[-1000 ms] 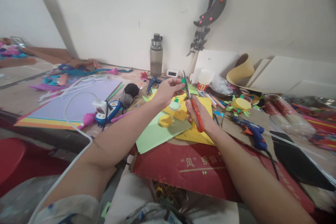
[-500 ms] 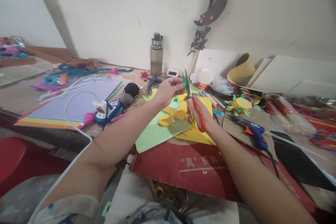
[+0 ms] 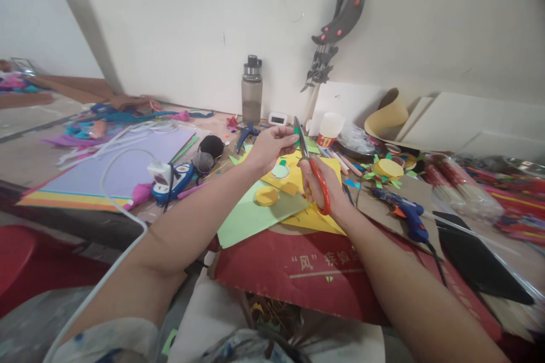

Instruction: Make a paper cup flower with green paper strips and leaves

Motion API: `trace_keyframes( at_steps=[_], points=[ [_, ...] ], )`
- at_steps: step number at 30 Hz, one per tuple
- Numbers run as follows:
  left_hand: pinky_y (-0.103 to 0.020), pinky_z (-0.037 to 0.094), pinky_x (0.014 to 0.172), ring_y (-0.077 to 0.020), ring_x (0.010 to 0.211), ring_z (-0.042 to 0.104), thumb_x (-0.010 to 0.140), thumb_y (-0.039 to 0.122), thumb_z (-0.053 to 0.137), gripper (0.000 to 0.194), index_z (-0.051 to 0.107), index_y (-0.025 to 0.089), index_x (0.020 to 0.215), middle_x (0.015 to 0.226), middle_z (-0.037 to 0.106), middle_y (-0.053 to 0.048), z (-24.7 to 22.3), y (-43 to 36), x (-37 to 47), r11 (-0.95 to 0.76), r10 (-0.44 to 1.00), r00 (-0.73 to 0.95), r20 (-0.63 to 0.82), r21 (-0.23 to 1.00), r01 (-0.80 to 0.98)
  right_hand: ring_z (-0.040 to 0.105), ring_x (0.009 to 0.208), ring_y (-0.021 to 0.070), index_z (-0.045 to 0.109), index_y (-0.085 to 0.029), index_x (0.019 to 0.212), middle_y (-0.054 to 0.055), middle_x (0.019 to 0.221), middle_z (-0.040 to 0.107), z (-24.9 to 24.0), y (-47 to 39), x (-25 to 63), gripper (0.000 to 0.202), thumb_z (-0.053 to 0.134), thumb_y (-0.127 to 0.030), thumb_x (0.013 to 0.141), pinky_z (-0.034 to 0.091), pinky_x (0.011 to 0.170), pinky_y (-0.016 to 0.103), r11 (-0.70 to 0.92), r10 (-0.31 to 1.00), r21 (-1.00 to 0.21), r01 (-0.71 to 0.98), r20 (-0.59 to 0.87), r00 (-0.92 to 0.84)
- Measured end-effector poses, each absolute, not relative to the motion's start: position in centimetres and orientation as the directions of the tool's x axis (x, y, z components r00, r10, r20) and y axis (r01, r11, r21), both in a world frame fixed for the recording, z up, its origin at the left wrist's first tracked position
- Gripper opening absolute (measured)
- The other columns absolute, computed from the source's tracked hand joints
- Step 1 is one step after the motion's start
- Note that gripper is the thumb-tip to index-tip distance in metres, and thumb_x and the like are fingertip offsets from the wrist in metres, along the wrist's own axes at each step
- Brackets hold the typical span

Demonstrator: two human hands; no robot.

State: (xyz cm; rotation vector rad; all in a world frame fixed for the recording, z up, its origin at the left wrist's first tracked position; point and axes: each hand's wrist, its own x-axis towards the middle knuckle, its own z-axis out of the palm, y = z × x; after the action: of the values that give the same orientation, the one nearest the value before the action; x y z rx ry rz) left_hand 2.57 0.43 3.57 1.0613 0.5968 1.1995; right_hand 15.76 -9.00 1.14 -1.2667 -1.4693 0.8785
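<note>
Between the thumb and fingers of my left hand (image 3: 272,148) is a small green paper piece (image 3: 297,135). My right hand (image 3: 326,186) grips red-handled scissors (image 3: 320,188), their blades pointing up and away beside the green piece. The blades look closed together now. Below my hands lie a light green paper sheet (image 3: 251,216) and a yellow paper sheet (image 3: 317,221). A round yellow piece (image 3: 266,196) rests on the green sheet, and a pale green disc (image 3: 280,171) sits on yellow paper near my left hand.
A blue glue gun (image 3: 402,212) lies on cardboard at right, near a yellow disc with green tabs (image 3: 388,169). At the back stands a water bottle (image 3: 252,91). A power strip (image 3: 172,182) with a white cable is at left. A red board (image 3: 264,272) spans the front edge.
The scissor blades have gone from parted to closed beside the green paper. My hands keep nearly the same place, and the whole view has shifted slightly.
</note>
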Motion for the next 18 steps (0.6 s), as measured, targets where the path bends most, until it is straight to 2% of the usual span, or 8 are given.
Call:
trace_keyframes(
  at_steps=[8,13,18],
  points=[
    [-0.026,0.049,0.069,-0.0092,0.063,0.062,0.075,0.021,0.077,0.024,0.055,0.016,0.082,0.071,0.064,0.001,3.8,0.1,2.0,-0.023,0.935,0.326,0.138,0.942,-0.334,0.042,0.041,0.0105,0.044,-0.026,0.088,-0.008,0.055,0.04,1.1,-8.5,16.4,0.053,0.053,-0.077,0.082,0.038,0.038,0.024,0.237,0.969,-0.917,0.321,0.245,-0.015],
    [-0.02,0.039,0.054,-0.0044,0.05,0.05,0.078,0.017,0.075,0.017,0.059,0.014,0.076,0.064,0.06,0.001,3.9,0.6,1.7,-0.126,0.929,0.291,0.227,0.936,-0.33,0.042,0.046,0.011,0.047,-0.028,0.101,-0.008,0.061,0.04,0.4,-7.6,17.4,0.047,0.052,-0.072,0.086,0.039,0.043,0.024,0.245,0.969,-0.901,0.359,0.229,-0.089],
    [-0.018,0.033,0.048,-0.0029,0.049,0.042,0.074,0.015,0.08,0.018,0.063,0.011,0.071,0.057,0.051,0.003,4.4,1.5,0.8,-0.094,0.927,0.311,0.209,0.933,-0.347,0.047,0.053,0.0128,0.051,-0.026,0.098,-0.004,0.066,0.047,0.7,-7.7,17.8,0.047,0.047,-0.072,0.088,0.039,0.046,0.024,0.256,0.967,-0.861,0.439,0.235,-0.102]
  ],
)
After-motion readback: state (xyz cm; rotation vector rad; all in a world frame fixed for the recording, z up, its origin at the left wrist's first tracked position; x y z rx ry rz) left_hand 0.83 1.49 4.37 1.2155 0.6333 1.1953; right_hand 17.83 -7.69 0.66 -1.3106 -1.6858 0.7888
